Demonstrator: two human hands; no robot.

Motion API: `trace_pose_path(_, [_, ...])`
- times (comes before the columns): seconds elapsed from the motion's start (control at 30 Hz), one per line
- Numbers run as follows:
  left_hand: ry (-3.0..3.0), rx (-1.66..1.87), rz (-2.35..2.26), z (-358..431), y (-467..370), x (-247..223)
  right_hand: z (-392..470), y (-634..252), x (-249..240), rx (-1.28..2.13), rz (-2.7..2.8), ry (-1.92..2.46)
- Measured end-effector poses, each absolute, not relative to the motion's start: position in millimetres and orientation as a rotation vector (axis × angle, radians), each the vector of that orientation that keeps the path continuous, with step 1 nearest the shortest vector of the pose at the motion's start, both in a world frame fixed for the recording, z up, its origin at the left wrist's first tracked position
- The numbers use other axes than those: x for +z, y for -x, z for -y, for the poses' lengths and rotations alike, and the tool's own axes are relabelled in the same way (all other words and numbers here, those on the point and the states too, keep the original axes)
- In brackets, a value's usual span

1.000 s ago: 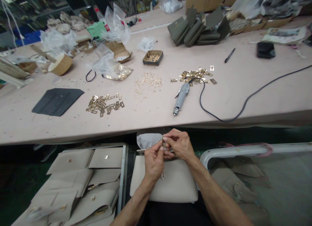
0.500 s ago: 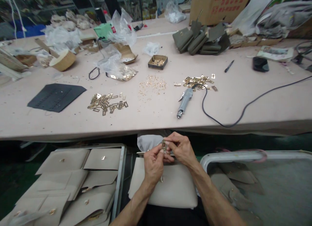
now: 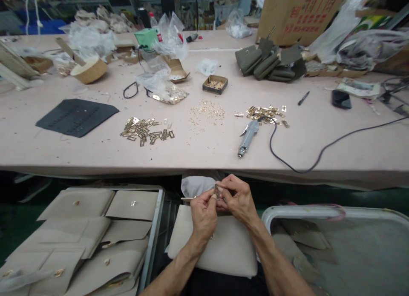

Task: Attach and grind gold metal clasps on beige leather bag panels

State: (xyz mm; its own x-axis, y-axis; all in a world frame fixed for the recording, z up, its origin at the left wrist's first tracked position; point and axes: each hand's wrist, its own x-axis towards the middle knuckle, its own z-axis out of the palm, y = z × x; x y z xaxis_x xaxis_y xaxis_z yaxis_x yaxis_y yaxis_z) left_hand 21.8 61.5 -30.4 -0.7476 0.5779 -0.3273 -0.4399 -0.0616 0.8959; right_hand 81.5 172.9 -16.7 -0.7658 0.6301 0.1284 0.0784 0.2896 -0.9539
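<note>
Between the fingertips of my left hand (image 3: 204,213) and my right hand (image 3: 238,200) is a small rectangular metal plate (image 3: 217,191), gold-toned. Both hands are closed in a pinch on it. They are above a beige leather bag (image 3: 230,247) that lies on my lap, with a bit of metal hardware partly hidden by my left wrist. On the table ahead lies a grey electric screwdriver (image 3: 248,138) with its cable. A pile of metal frames (image 3: 143,130) is to its left, a pile of gold plates (image 3: 266,113) behind it, and scattered tiny screws (image 3: 207,113) lie between.
A crate (image 3: 159,215) at my left holds several beige bags (image 3: 79,204). At my right a white-rimmed bin (image 3: 319,210) contains darker pieces. Farther back on the table are a black sheet (image 3: 76,117), a small box of tiny parts (image 3: 215,85), green-grey bags (image 3: 271,61) and a cardboard box (image 3: 297,17).
The camera view has shifted slightly, so the table's things sit more to the right. Both hands stay on the metal plate, which has turned a little between the fingers.
</note>
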Motion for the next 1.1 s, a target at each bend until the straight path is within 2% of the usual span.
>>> trace_pose_path(0.2, [-0.137, 1.902, -1.555, -62, -21, -28, -173, -80, -15, 1.300, 2.182, 0.536])
trace_pose_path(0.4, [-0.151, 1.916, -1.603, -59, -19, -35, -167, -77, -20, 1.280, 2.194, 0.505])
trace_pose_path(0.53, [-0.198, 1.898, -1.712, -58, -11, -42, -180, -71, -7, 1.232, 2.184, 0.534])
trace_pose_path(0.7, [-0.235, 1.883, -1.715, -55, -7, -47, -249, -55, 23, 0.692, 2.006, 0.959])
trace_pose_path(0.83, [-0.254, 1.880, -1.679, -55, -10, -47, -302, -24, 28, 0.543, 2.105, 1.402])
trace_pose_path(0.9, [-0.245, 1.876, -1.664, -55, -11, -46, -318, -9, 23, 0.663, 2.028, 1.482])
trace_pose_path(1.1, [-0.266, 1.866, -1.643, -52, -8, -43, -344, 3, 12, 1.346, 1.456, 1.364])
